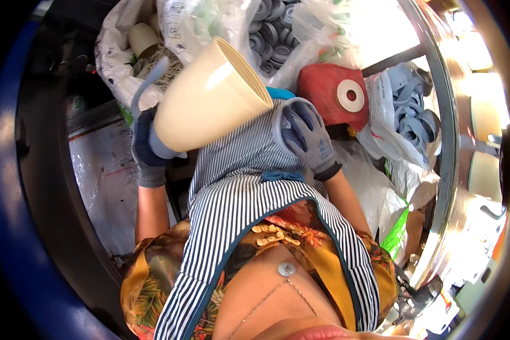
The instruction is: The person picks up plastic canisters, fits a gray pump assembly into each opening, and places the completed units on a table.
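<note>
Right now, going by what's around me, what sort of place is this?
It looks like a small workshop or factory corner, probably for plastic goods: bags hold heaps of dark grey discs and grey curved pieces, and a cream cup is in your gloved left hand.

Two gloved hands, a left hand (144, 136) and a right hand (313, 136); one large cream pot (201, 99); one striped apron (209, 226); one red block (321, 93); many grey caps (281, 54), too jumbled to count.
</note>
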Demonstrator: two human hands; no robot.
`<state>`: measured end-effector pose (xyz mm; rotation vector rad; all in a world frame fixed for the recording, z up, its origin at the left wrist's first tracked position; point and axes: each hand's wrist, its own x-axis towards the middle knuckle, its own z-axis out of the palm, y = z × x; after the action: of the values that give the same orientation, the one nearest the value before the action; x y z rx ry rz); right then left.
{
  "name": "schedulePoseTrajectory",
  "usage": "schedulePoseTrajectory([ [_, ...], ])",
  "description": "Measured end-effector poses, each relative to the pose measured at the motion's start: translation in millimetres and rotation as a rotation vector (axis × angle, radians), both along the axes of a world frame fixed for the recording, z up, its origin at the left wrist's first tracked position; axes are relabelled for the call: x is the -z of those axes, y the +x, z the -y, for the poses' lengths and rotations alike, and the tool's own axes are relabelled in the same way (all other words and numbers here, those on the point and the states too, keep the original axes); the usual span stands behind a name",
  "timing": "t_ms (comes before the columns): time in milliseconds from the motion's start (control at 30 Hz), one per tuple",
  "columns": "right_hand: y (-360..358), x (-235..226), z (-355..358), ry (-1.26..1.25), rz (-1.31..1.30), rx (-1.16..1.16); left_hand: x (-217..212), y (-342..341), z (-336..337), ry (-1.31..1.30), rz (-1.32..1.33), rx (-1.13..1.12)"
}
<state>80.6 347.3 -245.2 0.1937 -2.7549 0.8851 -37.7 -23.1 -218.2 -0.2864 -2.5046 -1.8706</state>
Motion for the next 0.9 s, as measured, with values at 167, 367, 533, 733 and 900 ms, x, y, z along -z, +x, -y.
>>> schedulePoseTrajectory([
  [167,0.6,4.5,3.8,-0.283,-0.096,0.194,-26.2,12.4,-5.0,0.365,0.063,-0.001],
  [367,-30.1,-81.3,18.9,-0.909,-0.286,-0.084,-13.1,7.0,-5.2,0.550,0.378,0.147],
  [533,-23.5,-111.7,29.5,-0.525,-0.519,-0.159,-56.1,-5.4,-30.8,0.686,0.687,0.233],
  [733,-19.6,-112.7,34.8,-0.449,-0.608,-0.211,-56.1,-16.4,-32.3,0.613,0.747,0.257],
  [900,-15.2,-109.9,35.6,-0.490,-0.591,-0.168,-74.9,-9.7,-52.1,0.377,0.471,0.161],
])
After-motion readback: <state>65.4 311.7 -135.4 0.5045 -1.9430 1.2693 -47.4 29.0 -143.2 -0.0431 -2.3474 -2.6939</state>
